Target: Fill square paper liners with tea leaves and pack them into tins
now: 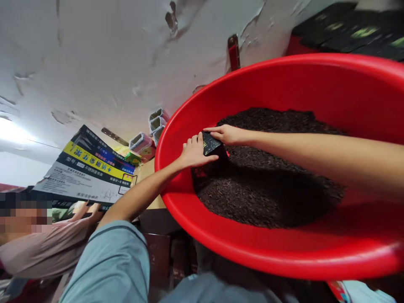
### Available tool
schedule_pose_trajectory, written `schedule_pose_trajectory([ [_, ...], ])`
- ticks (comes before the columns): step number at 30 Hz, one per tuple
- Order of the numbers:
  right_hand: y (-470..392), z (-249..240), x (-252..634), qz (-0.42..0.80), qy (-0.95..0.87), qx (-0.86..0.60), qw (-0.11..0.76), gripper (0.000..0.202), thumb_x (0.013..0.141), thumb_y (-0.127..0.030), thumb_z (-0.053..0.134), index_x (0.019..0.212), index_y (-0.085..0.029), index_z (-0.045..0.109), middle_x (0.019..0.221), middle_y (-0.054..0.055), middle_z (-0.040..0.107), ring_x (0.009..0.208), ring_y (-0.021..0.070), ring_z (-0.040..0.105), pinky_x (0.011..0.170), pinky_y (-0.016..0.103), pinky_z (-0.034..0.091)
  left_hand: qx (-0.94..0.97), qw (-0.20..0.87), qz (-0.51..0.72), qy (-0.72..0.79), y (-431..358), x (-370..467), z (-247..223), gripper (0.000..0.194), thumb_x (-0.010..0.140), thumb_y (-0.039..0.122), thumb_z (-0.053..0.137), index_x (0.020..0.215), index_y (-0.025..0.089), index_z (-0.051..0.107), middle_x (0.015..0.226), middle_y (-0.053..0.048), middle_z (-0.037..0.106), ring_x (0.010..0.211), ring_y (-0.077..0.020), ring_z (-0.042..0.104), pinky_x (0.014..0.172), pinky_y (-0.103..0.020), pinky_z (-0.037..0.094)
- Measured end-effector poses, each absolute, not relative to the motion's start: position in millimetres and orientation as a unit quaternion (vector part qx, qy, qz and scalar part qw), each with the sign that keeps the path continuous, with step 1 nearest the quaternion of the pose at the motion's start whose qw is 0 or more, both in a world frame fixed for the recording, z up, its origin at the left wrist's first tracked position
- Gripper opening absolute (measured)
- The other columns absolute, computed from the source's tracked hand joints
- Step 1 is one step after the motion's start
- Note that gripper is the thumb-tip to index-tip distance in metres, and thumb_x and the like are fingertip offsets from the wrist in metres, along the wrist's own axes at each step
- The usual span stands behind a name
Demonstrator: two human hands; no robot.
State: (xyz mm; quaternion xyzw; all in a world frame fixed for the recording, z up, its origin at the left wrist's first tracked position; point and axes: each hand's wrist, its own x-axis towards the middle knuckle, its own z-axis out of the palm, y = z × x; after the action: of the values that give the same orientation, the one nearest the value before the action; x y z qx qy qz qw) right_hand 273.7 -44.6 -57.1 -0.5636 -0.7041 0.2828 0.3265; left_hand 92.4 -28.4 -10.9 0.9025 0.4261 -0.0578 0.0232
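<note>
A small black box with gold marks on its lid is tilted inside a big red tub, at the tub's left side. My left hand grips it from the left, fingers over the top and thumb along the near edge. On its far right edge my right hand closes its fingers. Beneath both hands lies a heap of dark, dry, shredded leaves that look like loose tea. The underside of the box is in shadow, so I cannot tell whether it touches the heap.
Clear plastic containers stand behind the tub's left rim. A printed cardboard panel rises at the left, beside another person. Black packages lie at the back right. A peeling wall borders the far side.
</note>
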Motion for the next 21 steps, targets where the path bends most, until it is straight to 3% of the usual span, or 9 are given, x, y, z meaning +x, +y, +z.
schedule_pose_trajectory([
  [4,-55,-51,264,0.242,-0.669,-0.632,0.308,0.055,0.103,-0.032,0.035,0.155,-0.019,0.047,0.144,0.009,0.062,0.130,0.0227,0.062,0.112,0.036,0.047,0.897,0.013,-0.051,0.440,-30,111,-6,0.110,0.072,0.058,0.077,0.155,0.002,0.033,0.145,-0.029,0.051,0.132,-0.0438,0.050,0.106,-0.059,0.044],
  [8,-63,-44,262,0.259,-0.630,-0.680,0.273,0.079,0.104,-0.056,0.029,0.165,-0.007,0.019,0.132,0.022,0.068,0.115,0.0294,0.071,0.103,0.042,0.053,0.901,0.021,-0.004,0.433,-29,112,-12,0.109,0.071,0.053,0.080,0.156,0.002,0.033,0.149,-0.029,0.048,0.134,-0.0429,0.049,0.108,-0.058,0.042],
  [11,-62,-33,276,0.284,-0.608,-0.688,0.278,0.094,0.100,-0.069,0.024,0.165,-0.003,0.009,0.142,0.025,0.060,0.127,0.0301,0.064,0.111,0.041,0.047,0.897,0.059,0.057,0.434,-20,100,-5,0.114,0.068,0.055,0.082,0.156,0.001,0.033,0.147,-0.029,0.049,0.135,-0.0437,0.048,0.111,-0.059,0.040],
  [13,-58,-21,292,0.260,-0.591,-0.693,0.320,0.094,0.099,-0.070,0.026,0.165,-0.004,0.013,0.154,0.024,0.049,0.141,0.0301,0.052,0.118,0.042,0.039,0.889,0.081,0.154,0.424,-12,88,9,0.117,0.066,0.059,0.083,0.157,0.006,0.031,0.146,-0.027,0.050,0.137,-0.0429,0.047,0.114,-0.060,0.037],
  [15,-56,-6,309,0.245,-0.566,-0.687,0.383,0.090,0.098,-0.070,0.022,0.163,-0.008,0.022,0.158,0.021,0.045,0.144,0.0308,0.049,0.117,0.044,0.041,0.879,0.081,0.282,0.375,-10,74,25,0.121,0.064,0.066,0.081,0.159,0.013,0.027,0.146,-0.023,0.049,0.139,-0.0409,0.045,0.117,-0.059,0.035],
  [18,-61,20,321,0.280,-0.576,-0.623,0.449,0.088,0.097,-0.068,0.001,0.157,-0.015,0.039,0.143,0.019,0.062,0.126,0.0323,0.065,0.100,0.046,0.056,0.863,0.031,0.434,0.257,-17,59,42,0.125,0.067,0.070,0.077,0.162,0.018,0.016,0.144,-0.020,0.047,0.137,-0.0380,0.046,0.119,-0.057,0.033],
  [21,-82,47,311,0.241,-0.626,-0.569,0.476,0.088,0.097,-0.061,-0.008,0.159,-0.017,0.037,0.127,0.018,0.072,0.110,0.0317,0.072,0.094,0.047,0.057,0.839,0.003,0.526,0.137,-29,51,43,0.122,0.071,0.078,0.069,0.164,0.022,0.012,0.142,-0.017,0.048,0.129,-0.0370,0.050,0.116,-0.057,0.038],
])
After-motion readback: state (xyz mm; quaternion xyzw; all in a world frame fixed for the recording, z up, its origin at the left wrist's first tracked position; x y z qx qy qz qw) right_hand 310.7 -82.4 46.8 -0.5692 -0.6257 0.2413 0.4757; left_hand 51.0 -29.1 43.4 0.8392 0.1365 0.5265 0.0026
